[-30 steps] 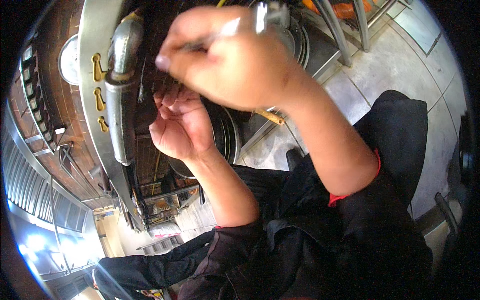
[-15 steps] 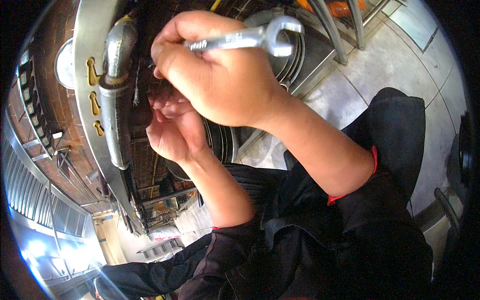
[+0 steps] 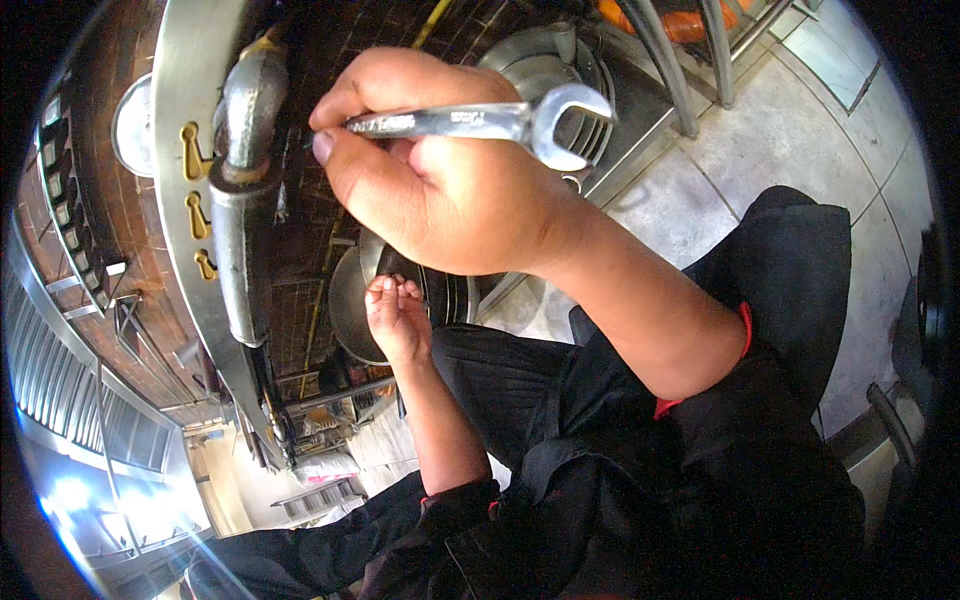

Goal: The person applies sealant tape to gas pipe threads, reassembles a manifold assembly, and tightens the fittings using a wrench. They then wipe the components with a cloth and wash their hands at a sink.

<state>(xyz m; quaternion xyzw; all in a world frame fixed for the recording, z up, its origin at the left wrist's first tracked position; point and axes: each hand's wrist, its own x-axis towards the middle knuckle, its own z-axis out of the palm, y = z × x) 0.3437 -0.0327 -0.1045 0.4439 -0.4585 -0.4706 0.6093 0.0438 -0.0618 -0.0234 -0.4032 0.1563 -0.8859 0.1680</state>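
Note:
My right hand [image 3: 470, 205] is closed around a shiny open-end wrench [image 3: 480, 120], its jaw pointing right past my wrist. The wrench's far end is hidden by my fingers, just right of a silver pipe with an elbow [image 3: 252, 110] and a thicker sleeve [image 3: 243, 265]. Lower down, my left hand [image 3: 398, 325] hovers near my knee with its fingers curled in. Whether anything small sits in those fingers cannot be made out. Behind it a round metal pan [image 3: 350, 300] shows in part.
Beside the pipe runs a steel panel [image 3: 180, 60] with brass keyhole-shaped fittings [image 3: 198, 215]. More round cookware [image 3: 530, 55] lies on a low shelf beyond my right hand. Metal legs [image 3: 660, 65] stand on the tiled floor [image 3: 780, 140]. Dark brickwork [image 3: 100, 230] lies to the left.
My left hand has drawn back from beside the pipe, down toward my knee. My right hand, still gripping the wrench, has shifted slightly down and right in the picture.

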